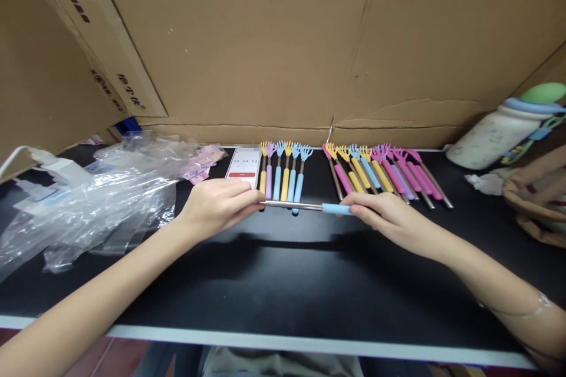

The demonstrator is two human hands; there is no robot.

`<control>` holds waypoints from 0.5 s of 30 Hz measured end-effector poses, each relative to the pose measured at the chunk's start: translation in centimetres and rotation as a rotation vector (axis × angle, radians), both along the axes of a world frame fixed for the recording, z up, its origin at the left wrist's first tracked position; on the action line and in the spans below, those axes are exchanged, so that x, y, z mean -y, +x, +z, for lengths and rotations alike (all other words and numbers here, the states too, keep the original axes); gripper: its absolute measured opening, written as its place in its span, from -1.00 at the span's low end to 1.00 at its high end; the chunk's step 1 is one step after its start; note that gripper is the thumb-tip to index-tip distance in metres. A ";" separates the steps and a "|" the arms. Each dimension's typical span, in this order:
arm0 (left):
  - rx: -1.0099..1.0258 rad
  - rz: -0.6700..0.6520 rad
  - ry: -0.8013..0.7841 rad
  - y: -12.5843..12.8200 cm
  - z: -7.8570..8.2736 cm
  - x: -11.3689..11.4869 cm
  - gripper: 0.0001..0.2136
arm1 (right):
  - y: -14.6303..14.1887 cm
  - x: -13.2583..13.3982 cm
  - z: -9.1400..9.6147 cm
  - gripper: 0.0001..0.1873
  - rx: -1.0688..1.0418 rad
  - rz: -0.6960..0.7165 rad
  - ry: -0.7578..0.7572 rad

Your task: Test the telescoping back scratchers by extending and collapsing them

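"Rod [305, 207] first, please: where is it?"

"Level, raised above the black worktop [283, 300]. The left hand [223, 203] has its grip pinching the metal end; the right hand [382, 212] has its grip pinching the light-blue handle [336, 208]."

"And beyond it?"

"Claw-headed sticks lie in two groups: six in yellow, purple and blue [277, 182] nearer the left, and a larger, mostly pink and yellow group [381, 175] nearer the right. A lit phone [243, 161] lies beside the six; clear plastic bags [101, 200] spread farther left."
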State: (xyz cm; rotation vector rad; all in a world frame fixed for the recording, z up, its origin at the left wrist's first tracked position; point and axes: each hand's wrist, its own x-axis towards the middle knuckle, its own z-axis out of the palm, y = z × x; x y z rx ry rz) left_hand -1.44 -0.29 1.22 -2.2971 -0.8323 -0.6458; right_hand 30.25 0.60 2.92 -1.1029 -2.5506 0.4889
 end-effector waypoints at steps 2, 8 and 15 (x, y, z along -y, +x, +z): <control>-0.002 -0.022 0.000 0.3 -0.1 0.2 -0.85 | -0.3 0.2 -0.1 -0.67 -0.022 0.009 -0.039; 0.030 -0.044 -0.055 1.0 -0.7 0.4 -0.84 | -0.6 0.1 -0.8 -0.66 -0.024 -0.014 -0.036; 0.101 -0.063 -0.149 1.4 -1.1 0.7 -0.85 | -1.0 0.5 -1.3 -0.66 -0.027 -0.049 0.037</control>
